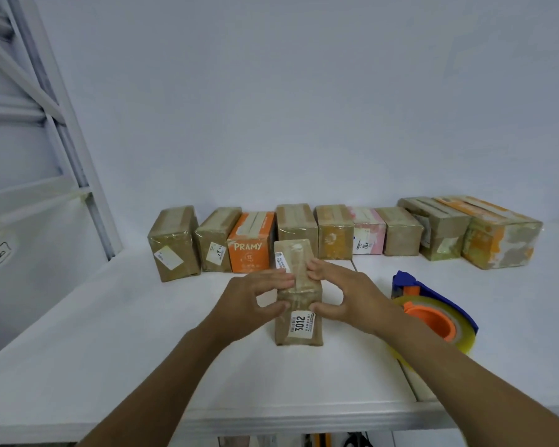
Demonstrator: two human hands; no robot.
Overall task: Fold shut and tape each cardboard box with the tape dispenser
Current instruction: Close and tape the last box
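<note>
A small brown cardboard box (299, 321) with a white "3012" label stands on the white table (142, 350) in front of me, its flaps closed and taped. My left hand (255, 298) grips its left side, fingers on the top and thumb on the front face. My right hand (342, 295) grips the right side the same way. The blue and orange tape dispenser (433, 312) with a clear tape roll lies on the table just right of my right wrist, untouched.
Several taped boxes line the back of the table against the wall, among them an orange "PRAMY" box (250, 243), a pink box (368, 233) and a large orange-printed one (497, 233). A white metal frame (65, 130) stands at the left. The table's front edge (271, 417) is near me.
</note>
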